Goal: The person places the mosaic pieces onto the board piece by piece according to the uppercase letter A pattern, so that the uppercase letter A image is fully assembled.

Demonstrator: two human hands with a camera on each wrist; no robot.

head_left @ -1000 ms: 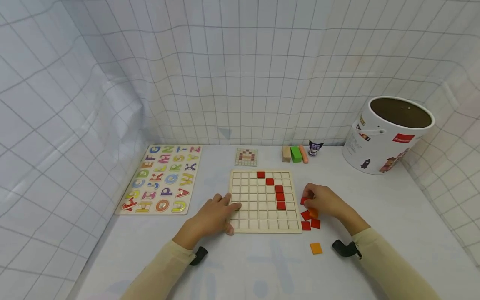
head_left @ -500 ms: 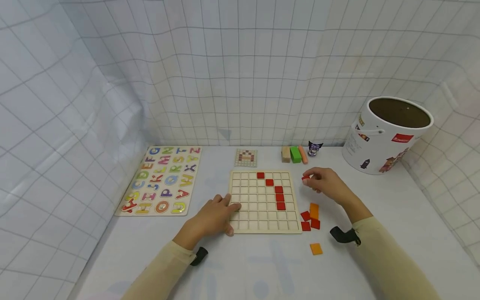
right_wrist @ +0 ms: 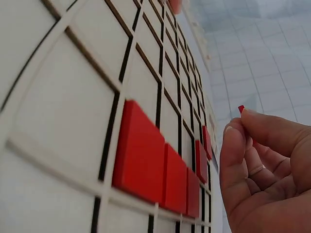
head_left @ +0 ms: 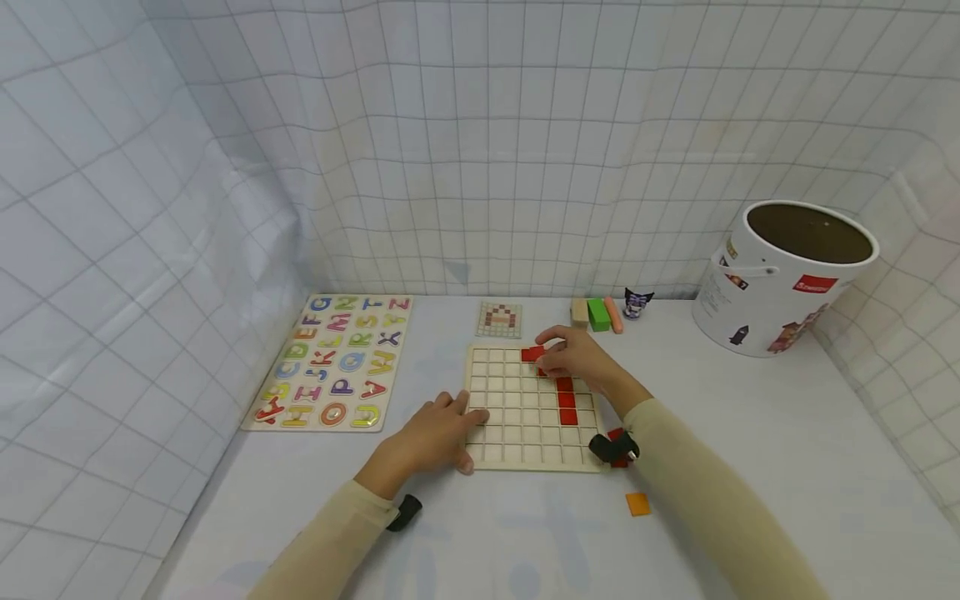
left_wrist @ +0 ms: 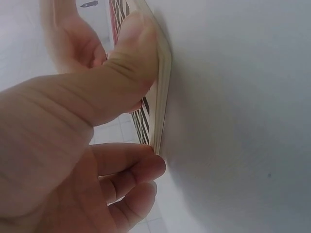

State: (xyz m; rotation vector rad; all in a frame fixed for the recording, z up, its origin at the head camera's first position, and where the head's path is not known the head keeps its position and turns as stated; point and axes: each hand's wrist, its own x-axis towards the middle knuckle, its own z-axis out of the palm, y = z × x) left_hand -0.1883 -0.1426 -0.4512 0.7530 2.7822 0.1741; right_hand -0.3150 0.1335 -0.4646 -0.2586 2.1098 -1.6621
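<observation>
My right hand (head_left: 581, 358) pinches a small red square tile (right_wrist: 241, 108) between thumb and index finger, over the top rows of the wooden grid board (head_left: 510, 435). In the right wrist view the tile stands clear above the far cells, and several red tiles (right_wrist: 138, 155) lie set in cells in a bent line. My left hand (head_left: 431, 435) rests at the board's left edge, its thumb (left_wrist: 133, 53) against the rim and a fingertip on the grid. Loose red tiles (head_left: 617, 435) right of the board are partly hidden by the right wrist mount.
An orange tile (head_left: 638, 504) lies nearer me. Behind the board is a pattern card (head_left: 499, 320), with wooden blocks (head_left: 598, 315) and a small figurine (head_left: 637, 303) to its right. An alphabet puzzle (head_left: 330, 367) lies left, and a white bucket (head_left: 772, 292) stands back right.
My right hand has picked up a red tile from beside the board, lifted it, and carried it left over the top rows. The left hand stays at the board's edge.
</observation>
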